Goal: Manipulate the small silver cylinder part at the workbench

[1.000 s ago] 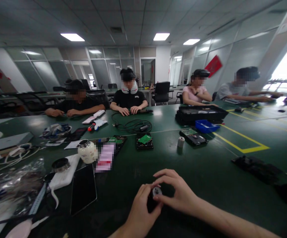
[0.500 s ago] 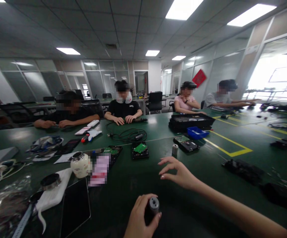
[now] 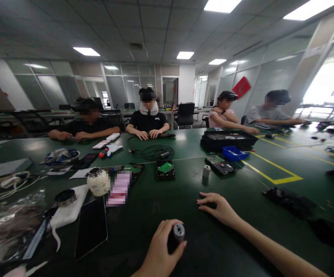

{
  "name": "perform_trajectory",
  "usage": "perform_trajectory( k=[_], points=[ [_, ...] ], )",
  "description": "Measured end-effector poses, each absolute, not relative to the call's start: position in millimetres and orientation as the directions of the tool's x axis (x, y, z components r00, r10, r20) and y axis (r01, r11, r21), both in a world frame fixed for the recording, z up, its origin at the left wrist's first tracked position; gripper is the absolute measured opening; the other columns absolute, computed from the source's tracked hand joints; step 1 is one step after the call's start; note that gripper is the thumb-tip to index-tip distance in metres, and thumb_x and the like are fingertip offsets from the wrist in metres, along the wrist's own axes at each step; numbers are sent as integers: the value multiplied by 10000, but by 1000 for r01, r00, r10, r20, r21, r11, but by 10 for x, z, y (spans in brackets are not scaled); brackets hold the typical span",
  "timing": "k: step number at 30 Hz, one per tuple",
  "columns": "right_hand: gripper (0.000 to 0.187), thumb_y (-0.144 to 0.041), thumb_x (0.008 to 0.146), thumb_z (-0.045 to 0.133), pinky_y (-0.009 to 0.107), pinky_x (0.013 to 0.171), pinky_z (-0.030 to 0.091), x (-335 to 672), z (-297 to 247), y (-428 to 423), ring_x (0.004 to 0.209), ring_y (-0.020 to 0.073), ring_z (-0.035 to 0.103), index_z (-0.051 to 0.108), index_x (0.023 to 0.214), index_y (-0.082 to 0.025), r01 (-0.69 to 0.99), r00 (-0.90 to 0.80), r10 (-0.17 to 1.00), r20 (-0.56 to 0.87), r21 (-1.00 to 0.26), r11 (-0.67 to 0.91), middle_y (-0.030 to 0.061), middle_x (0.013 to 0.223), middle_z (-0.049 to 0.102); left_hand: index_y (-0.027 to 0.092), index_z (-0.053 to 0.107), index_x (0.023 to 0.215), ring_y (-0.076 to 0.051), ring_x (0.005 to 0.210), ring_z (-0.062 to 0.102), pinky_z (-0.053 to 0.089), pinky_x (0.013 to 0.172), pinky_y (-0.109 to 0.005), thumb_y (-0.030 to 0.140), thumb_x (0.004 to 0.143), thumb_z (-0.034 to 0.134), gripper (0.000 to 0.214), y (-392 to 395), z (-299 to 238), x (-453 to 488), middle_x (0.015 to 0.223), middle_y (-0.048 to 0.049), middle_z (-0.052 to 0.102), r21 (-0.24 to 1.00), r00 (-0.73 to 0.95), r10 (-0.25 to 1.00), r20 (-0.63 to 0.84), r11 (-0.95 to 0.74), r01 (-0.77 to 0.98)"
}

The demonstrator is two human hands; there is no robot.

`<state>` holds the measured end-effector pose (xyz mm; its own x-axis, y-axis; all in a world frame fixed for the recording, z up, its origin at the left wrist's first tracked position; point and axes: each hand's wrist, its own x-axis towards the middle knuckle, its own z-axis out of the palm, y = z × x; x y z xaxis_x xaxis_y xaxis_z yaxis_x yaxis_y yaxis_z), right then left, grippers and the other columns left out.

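Observation:
My left hand [image 3: 162,246] is closed around a small silver metal cylinder [image 3: 179,232], at the bottom middle of the head view. The cylinder stands upright, its round top with small dark holes facing up; it looks like a small motor. My right hand [image 3: 217,207] is held low over the green table to the right, thumb and fingers apart. I make out nothing held in it, though a small dark spot shows by its fingertips. A second silver cylinder [image 3: 206,171] stands upright on the table, beyond my right hand and apart from it.
Behind the second cylinder lie a hard drive [image 3: 220,165], a blue tray [image 3: 235,153] and a black case [image 3: 228,140]. Another drive [image 3: 165,170] with a green board lies mid-table. A tablet [image 3: 92,227] and white jar [image 3: 98,182] are at left. Several people sit across the table.
My right hand has come down and nearer, away from the standing cylinder. My left hand keeps its hold on the other cylinder. The view has shifted slightly.

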<state>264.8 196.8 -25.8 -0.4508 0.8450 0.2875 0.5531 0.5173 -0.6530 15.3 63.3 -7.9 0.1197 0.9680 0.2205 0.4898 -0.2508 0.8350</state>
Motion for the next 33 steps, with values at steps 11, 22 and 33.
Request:
perform_trajectory(
  k=[11,22,33],
  points=[
    [70,-262,839,669,351,836,523,2062,201,1345,876,204,694,721,839,-214,247,-475,786,395,-798,550,42,892,753,212,604,1080,-240,994,595,467,903,-364,100,753,642,348,650,-99,140,1052,-61,641,850,144,964,222,-264,457],
    [150,-93,796,645,305,760,502,1818,153,1171,789,171,673,708,742,-217,195,-550,716,430,-767,611,22,796,732,203,601,1034,-225,947,595,479,860,-348,67,751,632,315,668,-136,139,1004,-51,636,847,144,959,246,-285,449],
    [91,-207,728,763,279,698,476,1759,170,1214,715,158,630,687,677,-197,268,-511,799,317,-824,499,6,722,673,213,597,1060,-230,961,591,488,867,-361,79,760,638,332,648,-159,131,1023,-52,633,845,140,961,238,-276,458]
  ],
)
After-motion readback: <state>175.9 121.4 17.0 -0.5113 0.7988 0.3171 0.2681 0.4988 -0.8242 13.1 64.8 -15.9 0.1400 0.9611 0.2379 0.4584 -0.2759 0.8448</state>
